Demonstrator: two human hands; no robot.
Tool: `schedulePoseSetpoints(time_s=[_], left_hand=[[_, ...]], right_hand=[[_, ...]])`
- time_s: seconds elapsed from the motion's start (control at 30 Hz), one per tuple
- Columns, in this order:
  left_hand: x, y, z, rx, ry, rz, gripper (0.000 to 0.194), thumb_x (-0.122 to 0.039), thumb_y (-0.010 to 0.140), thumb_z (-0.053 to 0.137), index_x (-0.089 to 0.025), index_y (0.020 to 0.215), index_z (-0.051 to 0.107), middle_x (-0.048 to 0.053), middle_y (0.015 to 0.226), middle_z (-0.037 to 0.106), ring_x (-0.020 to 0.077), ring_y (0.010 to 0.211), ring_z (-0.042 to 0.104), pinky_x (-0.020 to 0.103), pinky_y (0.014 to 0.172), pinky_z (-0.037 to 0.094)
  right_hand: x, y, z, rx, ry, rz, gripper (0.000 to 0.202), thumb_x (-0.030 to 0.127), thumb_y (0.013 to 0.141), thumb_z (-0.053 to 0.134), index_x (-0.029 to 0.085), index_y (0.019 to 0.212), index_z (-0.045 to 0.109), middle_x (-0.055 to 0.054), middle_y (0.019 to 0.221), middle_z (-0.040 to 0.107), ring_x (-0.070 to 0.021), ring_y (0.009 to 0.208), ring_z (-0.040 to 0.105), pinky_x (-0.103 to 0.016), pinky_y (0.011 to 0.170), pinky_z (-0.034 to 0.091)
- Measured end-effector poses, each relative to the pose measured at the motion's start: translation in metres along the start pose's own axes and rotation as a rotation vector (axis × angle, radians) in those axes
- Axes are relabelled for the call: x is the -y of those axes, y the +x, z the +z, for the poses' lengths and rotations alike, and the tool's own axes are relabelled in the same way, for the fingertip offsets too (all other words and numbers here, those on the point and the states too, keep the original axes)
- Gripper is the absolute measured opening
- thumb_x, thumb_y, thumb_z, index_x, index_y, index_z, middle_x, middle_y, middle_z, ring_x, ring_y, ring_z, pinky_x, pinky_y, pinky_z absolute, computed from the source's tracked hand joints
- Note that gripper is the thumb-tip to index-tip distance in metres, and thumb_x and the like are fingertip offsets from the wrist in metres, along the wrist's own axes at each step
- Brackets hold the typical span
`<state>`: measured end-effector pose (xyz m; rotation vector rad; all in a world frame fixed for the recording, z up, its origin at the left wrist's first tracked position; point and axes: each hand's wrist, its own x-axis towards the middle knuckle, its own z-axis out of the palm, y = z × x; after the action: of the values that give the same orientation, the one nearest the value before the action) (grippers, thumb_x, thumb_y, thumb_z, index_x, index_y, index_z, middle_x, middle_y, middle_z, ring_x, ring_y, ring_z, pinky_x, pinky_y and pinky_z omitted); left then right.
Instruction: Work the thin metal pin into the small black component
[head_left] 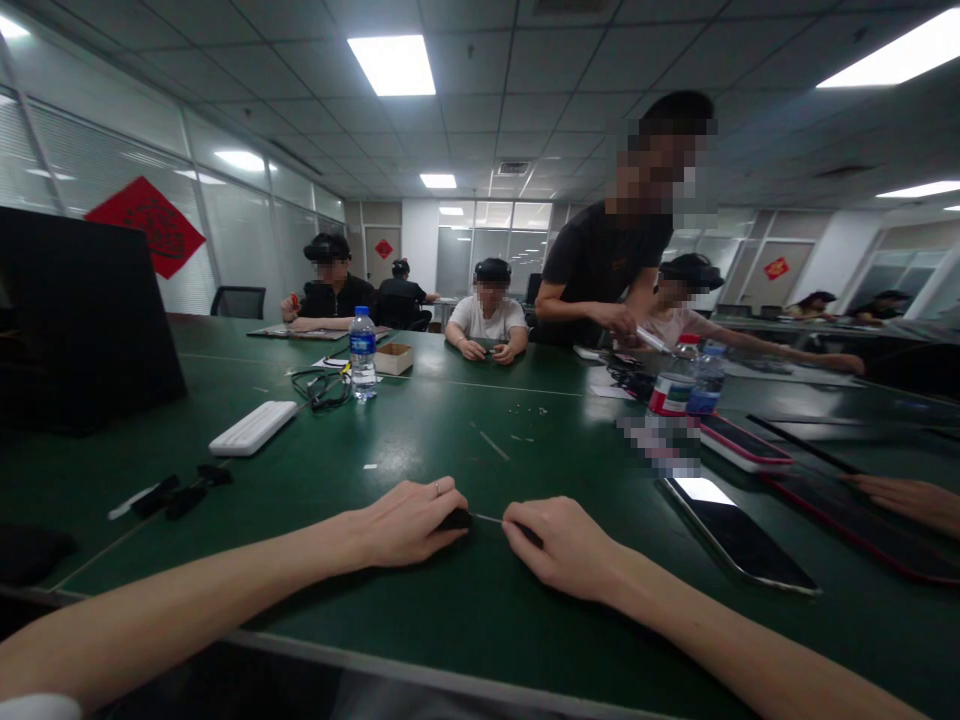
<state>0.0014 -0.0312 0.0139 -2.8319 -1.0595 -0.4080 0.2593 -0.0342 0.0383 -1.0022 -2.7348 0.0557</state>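
My left hand rests low over the green table, its fingers closed around a small black object that is mostly covered. From that object a thin pale strand runs across the gap to my right hand. The right fingers are curled and closed on the strand's other end. Whether the strand is a wire or a stiff rod I cannot tell. Both hands are close together near the front of the table.
A smartphone lies right of my right hand, near another person's hand. To the left are a white box-shaped device and black clips. Farther back stand a water bottle, cables and a small cardboard box.
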Motion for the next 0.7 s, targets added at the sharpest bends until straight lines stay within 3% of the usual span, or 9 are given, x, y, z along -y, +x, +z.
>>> schedulePoseSetpoints(time_s=[0.43,0.7], left_hand=[[-0.001,-0.0013,-0.002,-0.025,0.06,0.07,0.029,-0.043,0.101,0.044,-0.019,0.097,0.059,0.002,0.089,0.062,0.0151,0.071,0.061,0.026,0.057,0.04],[0.0047,-0.0009,0.0033,-0.061,0.073,0.072,0.029,-0.043,0.098,0.05,-0.019,0.088,0.06,0.001,0.083,0.061,0.0137,0.064,0.058,0.026,0.054,0.036]], right_hand=[[-0.0026,0.001,0.0031,-0.016,0.013,-0.004,0.028,0.027,0.099,0.043,0.018,0.088,0.067,-0.004,0.079,0.069,-0.0145,0.068,0.061,-0.024,0.066,0.04],[-0.0007,0.0009,0.0009,0.0,-0.004,-0.03,0.029,0.028,0.1,0.042,0.018,0.089,0.067,-0.004,0.079,0.068,-0.0141,0.068,0.061,-0.024,0.065,0.039]])
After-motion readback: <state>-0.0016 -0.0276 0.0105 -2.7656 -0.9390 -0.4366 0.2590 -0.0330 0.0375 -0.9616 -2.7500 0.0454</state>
